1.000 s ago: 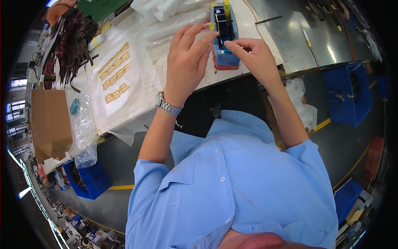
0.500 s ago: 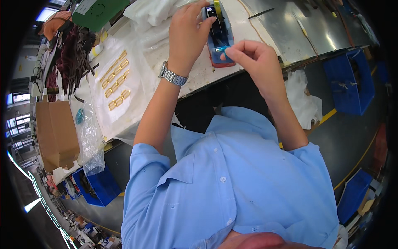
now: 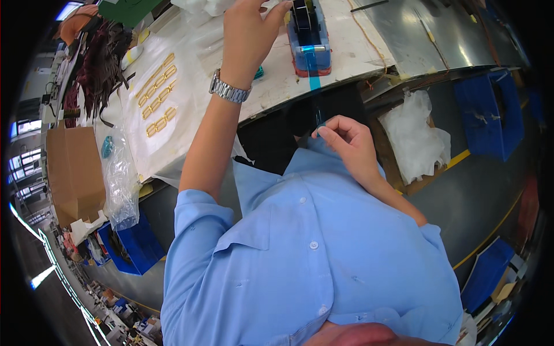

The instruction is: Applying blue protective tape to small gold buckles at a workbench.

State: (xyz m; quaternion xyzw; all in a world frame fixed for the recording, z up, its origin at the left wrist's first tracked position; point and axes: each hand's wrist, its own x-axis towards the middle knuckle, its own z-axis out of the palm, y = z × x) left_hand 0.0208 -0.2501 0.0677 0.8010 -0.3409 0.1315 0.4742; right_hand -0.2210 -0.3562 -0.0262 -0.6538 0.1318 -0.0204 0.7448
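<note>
A blue tape dispenser point(image 3: 312, 55) with a dark roll stands on the worktable near its edge. From its front a strip of clear blue tape point(image 3: 314, 83) stretches down past the table edge. The free end of this strip is pinched between thumb and fingers of my right hand point(image 3: 351, 141), close to my shirt. To the left of the dispenser is my left hand point(image 3: 249, 26), thumb apart from the fingers, with nothing visible in it; its fingertips are partly cut off by the upper edge. Rows of gold rectangular buckles point(image 3: 157, 95) lie on white sheeting further left.
A small teal item point(image 3: 258, 72) lies by my left wrist. Dark leather strips point(image 3: 101, 75), a brown carton point(image 3: 75, 173) and a clear plastic bag point(image 3: 122, 190) are on the left. Blue bins point(image 3: 487, 115) and white crumpled sheeting point(image 3: 412, 135) stand low at the right.
My right hand has pulled the tape end from the dispenser down toward my body, drawing out a long strip. My left hand has come off the dispenser, moving a little left.
</note>
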